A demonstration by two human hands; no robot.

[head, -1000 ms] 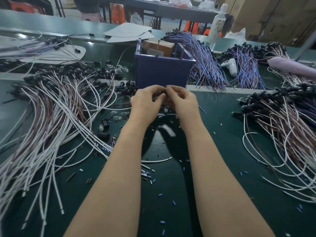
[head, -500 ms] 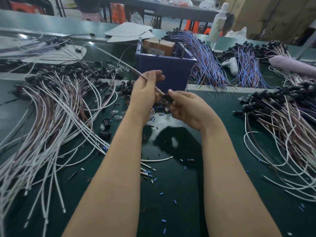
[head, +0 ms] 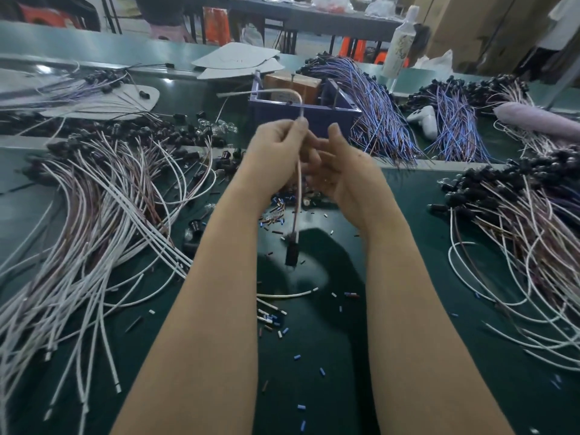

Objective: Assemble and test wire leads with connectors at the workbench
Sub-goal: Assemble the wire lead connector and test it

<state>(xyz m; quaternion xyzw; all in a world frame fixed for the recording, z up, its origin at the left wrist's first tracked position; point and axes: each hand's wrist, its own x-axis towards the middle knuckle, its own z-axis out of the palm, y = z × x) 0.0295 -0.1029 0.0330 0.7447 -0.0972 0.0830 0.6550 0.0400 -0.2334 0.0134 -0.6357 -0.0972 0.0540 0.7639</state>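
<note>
1. Along the worktop's left edge, a fanned heap of white and brown wire leads (head: 94,221) lay loose, likely stock awaiting connectors.
2. Above the worktop's middle, the left hand (head: 276,149) pinched a thin pinkish-white wire lead (head: 297,211) between thumb and fingertip. It was raised so that the lead's small black cylindrical connector (head: 292,252) dangled free below, probably to check the fit.
3. The right hand (head: 342,167) hovered just beside the lead, fingers relaxed and gripping nothing visible; blur hid whether they touched it.
4. Toward the far edge stood a dark blue plastic bin (head: 270,113), with the lead's upper end arching over it.
5. Along the right edge lay a heap of leads tipped with black connectors (head: 518,208), seemingly finished.
6. The dark green matte worktop (head: 314,387) was littered with small blue and brown offcuts (head: 297,357). Beyond it stood more benches, a white bottle (head: 401,48) and cardboard boxes (head: 470,20).
</note>
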